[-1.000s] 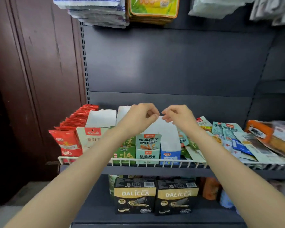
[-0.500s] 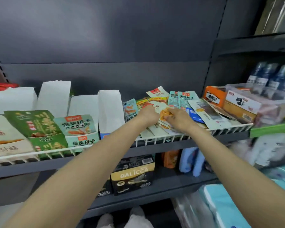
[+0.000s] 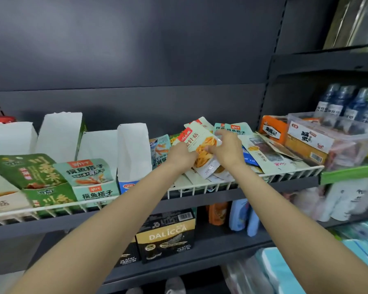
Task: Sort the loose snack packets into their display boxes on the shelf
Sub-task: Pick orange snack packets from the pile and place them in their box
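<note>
A: Glossy cream foil, that packet (image 3: 202, 148). A moment ago your hands only rested on the loose pile (image 3: 261, 154); now it's raised.

B: Then sorting has begun?

A: Yes. Your left hand (image 3: 182, 157) pinches its left edge, your right hand (image 3: 226, 148) its right. Its stiff cardboard box (image 3: 0, 200) sits far left.

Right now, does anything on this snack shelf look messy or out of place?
Yes. Loose snack packets lie overlapping in a jumbled heap on the right part of the wire shelf, not in display boxes. Both hands are lifting a cream mushroom packet from it.
</note>
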`<state>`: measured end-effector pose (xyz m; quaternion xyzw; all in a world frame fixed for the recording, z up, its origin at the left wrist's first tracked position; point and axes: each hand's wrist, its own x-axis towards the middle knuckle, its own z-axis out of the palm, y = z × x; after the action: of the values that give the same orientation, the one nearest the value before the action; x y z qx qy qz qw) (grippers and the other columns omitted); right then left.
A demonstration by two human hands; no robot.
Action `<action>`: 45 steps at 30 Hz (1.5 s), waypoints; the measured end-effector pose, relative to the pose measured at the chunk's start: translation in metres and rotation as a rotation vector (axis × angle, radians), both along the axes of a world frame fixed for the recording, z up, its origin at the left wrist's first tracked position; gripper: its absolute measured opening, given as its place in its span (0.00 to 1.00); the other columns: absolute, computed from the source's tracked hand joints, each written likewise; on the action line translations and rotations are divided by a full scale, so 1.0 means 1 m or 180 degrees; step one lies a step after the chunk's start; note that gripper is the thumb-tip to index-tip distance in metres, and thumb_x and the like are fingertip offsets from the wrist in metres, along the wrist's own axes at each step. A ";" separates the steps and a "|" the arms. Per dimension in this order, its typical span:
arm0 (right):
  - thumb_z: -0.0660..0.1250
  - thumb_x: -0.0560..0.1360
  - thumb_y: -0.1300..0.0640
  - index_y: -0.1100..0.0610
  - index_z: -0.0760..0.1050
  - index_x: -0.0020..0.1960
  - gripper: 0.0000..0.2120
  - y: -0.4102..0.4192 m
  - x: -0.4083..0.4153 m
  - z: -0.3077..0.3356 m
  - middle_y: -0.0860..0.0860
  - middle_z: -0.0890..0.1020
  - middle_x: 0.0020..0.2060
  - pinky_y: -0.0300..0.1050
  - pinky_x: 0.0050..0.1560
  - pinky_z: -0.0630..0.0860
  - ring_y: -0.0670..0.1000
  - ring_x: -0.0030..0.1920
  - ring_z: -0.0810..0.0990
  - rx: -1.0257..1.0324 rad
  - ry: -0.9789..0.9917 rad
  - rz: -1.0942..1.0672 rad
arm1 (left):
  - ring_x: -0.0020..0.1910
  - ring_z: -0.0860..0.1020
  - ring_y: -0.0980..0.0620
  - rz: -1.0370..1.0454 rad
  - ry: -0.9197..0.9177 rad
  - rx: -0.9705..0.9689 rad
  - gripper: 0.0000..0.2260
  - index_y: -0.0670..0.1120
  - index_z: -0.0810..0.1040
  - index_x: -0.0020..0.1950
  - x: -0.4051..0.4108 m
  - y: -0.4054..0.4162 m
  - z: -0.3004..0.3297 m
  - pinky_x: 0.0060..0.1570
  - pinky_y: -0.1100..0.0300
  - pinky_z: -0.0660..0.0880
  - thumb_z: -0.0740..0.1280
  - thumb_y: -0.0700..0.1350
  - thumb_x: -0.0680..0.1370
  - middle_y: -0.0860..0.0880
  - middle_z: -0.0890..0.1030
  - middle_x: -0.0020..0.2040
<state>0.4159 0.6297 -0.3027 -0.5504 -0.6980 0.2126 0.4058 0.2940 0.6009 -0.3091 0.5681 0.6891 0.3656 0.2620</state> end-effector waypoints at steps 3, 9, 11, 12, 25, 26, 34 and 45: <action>0.67 0.76 0.57 0.56 0.79 0.44 0.04 -0.011 0.001 0.012 0.48 0.81 0.40 0.39 0.40 0.70 0.49 0.41 0.78 -0.0232 0.1161 0.0418 | 0.53 0.75 0.49 0.0055 -0.0304 0.0362 0.14 0.41 0.71 0.62 -0.004 -0.015 0.016 0.49 0.57 0.70 0.61 0.47 0.81 0.47 0.76 0.56; 0.64 0.77 0.61 0.54 0.79 0.55 0.09 -0.052 -0.026 0.041 0.50 0.83 0.50 0.40 0.44 0.77 0.46 0.48 0.81 -0.0427 0.1637 0.1147 | 0.54 0.78 0.50 0.0377 -0.0477 0.1323 0.12 0.43 0.75 0.61 -0.044 -0.057 0.055 0.54 0.56 0.76 0.64 0.45 0.79 0.49 0.79 0.57; 0.64 0.76 0.64 0.56 0.79 0.56 0.11 -0.066 -0.045 0.050 0.51 0.83 0.52 0.44 0.49 0.79 0.49 0.52 0.81 -0.0408 0.1640 0.1306 | 0.54 0.79 0.51 0.0393 -0.0337 0.1424 0.11 0.44 0.76 0.60 -0.067 -0.079 0.066 0.55 0.54 0.77 0.65 0.43 0.78 0.49 0.80 0.57; 0.64 0.76 0.65 0.57 0.78 0.58 0.12 -0.073 -0.056 0.055 0.51 0.83 0.53 0.42 0.47 0.79 0.49 0.52 0.81 -0.0370 0.1649 0.1394 | 0.54 0.79 0.51 0.0415 -0.0249 0.1449 0.10 0.45 0.77 0.59 -0.080 -0.090 0.070 0.56 0.53 0.77 0.66 0.43 0.78 0.49 0.80 0.57; 0.68 0.74 0.58 0.54 0.82 0.53 0.08 -0.150 -0.234 0.085 0.48 0.85 0.48 0.49 0.50 0.77 0.45 0.47 0.81 0.0420 0.0874 0.2057 | 0.41 0.78 0.63 0.1127 0.0554 0.2154 0.08 0.47 0.80 0.53 -0.266 -0.227 0.097 0.42 0.70 0.73 0.70 0.41 0.75 0.55 0.81 0.44; 0.68 0.75 0.57 0.55 0.82 0.52 0.08 -0.154 -0.245 0.086 0.48 0.85 0.47 0.46 0.47 0.75 0.43 0.43 0.79 0.0475 0.0797 0.2090 | 0.42 0.79 0.60 0.1200 0.0635 0.2130 0.08 0.47 0.80 0.53 -0.277 -0.233 0.095 0.44 0.66 0.75 0.70 0.42 0.74 0.54 0.82 0.45; 0.67 0.76 0.59 0.61 0.81 0.53 0.09 -0.157 -0.283 0.081 0.53 0.84 0.51 0.52 0.52 0.80 0.54 0.46 0.83 0.0083 0.0234 0.2307 | 0.47 0.80 0.51 0.1401 0.0895 0.1467 0.09 0.44 0.79 0.52 -0.324 -0.239 0.077 0.47 0.58 0.75 0.71 0.45 0.74 0.48 0.83 0.48; 0.68 0.75 0.57 0.68 0.80 0.48 0.13 -0.156 -0.292 0.084 0.56 0.84 0.50 0.40 0.32 0.69 0.47 0.30 0.73 0.0156 -0.0751 0.2377 | 0.41 0.78 0.58 0.1371 0.1066 0.2037 0.02 0.46 0.78 0.47 -0.329 -0.246 0.083 0.37 0.71 0.71 0.69 0.42 0.76 0.53 0.80 0.43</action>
<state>0.1244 0.4733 -0.2184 -0.2694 -0.8970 0.2642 0.2304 -0.0351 0.3544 -0.2262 0.5154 0.6769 0.5103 -0.1258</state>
